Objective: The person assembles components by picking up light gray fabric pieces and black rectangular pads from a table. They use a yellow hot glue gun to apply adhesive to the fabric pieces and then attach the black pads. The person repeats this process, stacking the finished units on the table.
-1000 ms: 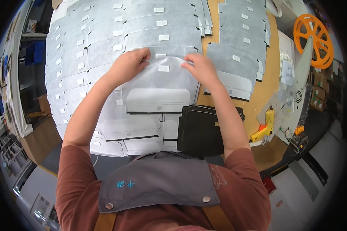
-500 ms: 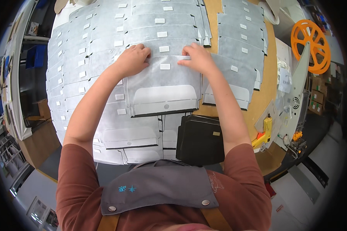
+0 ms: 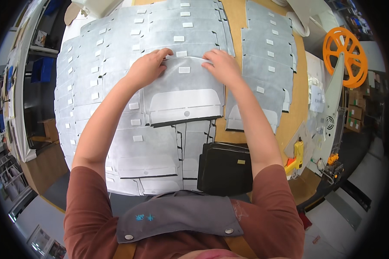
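Note:
Both my hands are at the far edge of a pale grey sheet-like panel [image 3: 181,84] with a small white rectangle, a rounded white section and a black near edge. Its far edge bows up slightly between them. My left hand [image 3: 148,68] pinches the left part of that edge, fingers curled. At the right part, my right hand [image 3: 223,67] grips it with thumb and fingers. The panel lies over a column of similar overlapping panels [image 3: 160,41], each with a white rectangle.
More overlapping panels [image 3: 270,58] lie on the wooden tabletop [image 3: 301,93] at right. A black folder-like stack [image 3: 224,168] sits near me. Beside my right forearm is a yellow glue gun [image 3: 297,153]. An orange spoked reel [image 3: 345,57] stands at far right, with cardboard boxes [image 3: 355,110] beyond.
The held panel has slid away from me over the column, covering the white rectangle just beyond it. Both hands moved with it. The whole view has shifted, so the table appears lower.

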### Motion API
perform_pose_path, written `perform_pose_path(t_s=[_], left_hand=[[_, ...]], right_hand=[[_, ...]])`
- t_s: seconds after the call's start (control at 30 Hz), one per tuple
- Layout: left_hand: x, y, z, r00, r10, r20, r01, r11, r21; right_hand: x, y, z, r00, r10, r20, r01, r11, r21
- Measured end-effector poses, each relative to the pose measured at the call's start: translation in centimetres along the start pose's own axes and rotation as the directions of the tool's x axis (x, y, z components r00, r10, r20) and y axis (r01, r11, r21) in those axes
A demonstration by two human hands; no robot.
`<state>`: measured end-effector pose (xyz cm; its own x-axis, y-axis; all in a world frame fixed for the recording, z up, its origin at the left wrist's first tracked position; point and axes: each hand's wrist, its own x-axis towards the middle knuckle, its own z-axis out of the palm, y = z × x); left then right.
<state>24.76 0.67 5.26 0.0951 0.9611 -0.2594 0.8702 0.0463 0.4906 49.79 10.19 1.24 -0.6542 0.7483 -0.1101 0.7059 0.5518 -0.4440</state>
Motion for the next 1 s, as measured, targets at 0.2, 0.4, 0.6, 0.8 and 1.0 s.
perform_pose_path(t_s=[0.2, 0.4, 0.6, 0.8, 1.0], left_hand=[[2.3, -2.0, 1.1, 0.995, -0.008, 0.097, -0.013, 0.976, 0.215], [4.0, -0.8, 1.6, 0.974, 0.201, -0.107, -0.175, 0.961, 0.216], [5.9, 0.6, 3.0, 0.955, 0.278, -0.104, -0.231, 0.915, 0.330], [5.5, -0.1, 3.9, 0.933, 0.272, -0.236, -0.217, 0.948, 0.235], [5.0, -1.4, 4.7, 0.843, 0.426, -0.328, -0.321, 0.889, 0.327]], right_hand=[[2.0, -0.1, 0.6, 0.997, 0.059, 0.050, -0.052, 0.992, -0.116], [3.3, 1.5, 1.0, 0.988, -0.017, 0.155, 0.031, 0.996, -0.089], [3.2, 1.8, 1.4, 0.987, 0.009, 0.159, -0.012, 1.000, 0.021], [3.5, 1.7, 1.3, 0.978, 0.039, 0.205, -0.028, 0.998, -0.055], [2.6, 1.7, 1.4, 0.988, 0.017, 0.151, -0.018, 1.000, 0.002]])
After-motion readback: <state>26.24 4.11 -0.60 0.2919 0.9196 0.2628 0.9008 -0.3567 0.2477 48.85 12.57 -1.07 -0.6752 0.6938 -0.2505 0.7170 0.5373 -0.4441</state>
